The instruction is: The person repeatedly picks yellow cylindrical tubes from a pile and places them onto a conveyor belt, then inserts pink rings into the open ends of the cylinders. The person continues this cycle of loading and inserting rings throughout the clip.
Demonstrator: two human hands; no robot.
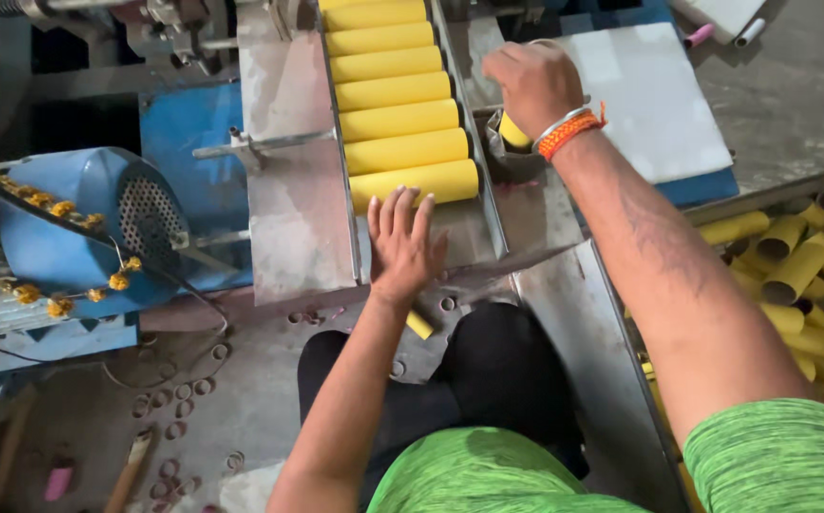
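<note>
I am watching a row of yellow cardboard tubes (pixel 396 104) lying crosswise, side by side and touching, in a narrow metal chute (pixel 290 190) that is running away from me. The nearest tube (pixel 416 181) is sitting at the open end of the row, and my left hand (pixel 402 245) is resting flat just below it, fingers spread and straight, fingertips touching or almost touching its lower edge, gripping nothing. A short yellow piece (pixel 419 324) is poking out under that wrist. My right hand (pixel 531 84) is reaching to the right of the chute, curled down over another yellow tube (pixel 513 132) standing in a grey pocket; I am judging it closed on that tube, though the fingers are hidden beneath the knuckles. An orange wristband (pixel 571 131) is circling that wrist. To do this well, I am keeping the left palm level and square to the row so the tubes are staying parallel. Further right, a heap of loose yellow tubes (pixel 806 275) is lying in a bin; on the left, a blue motor housing (pixel 89 223) is standing
</note>
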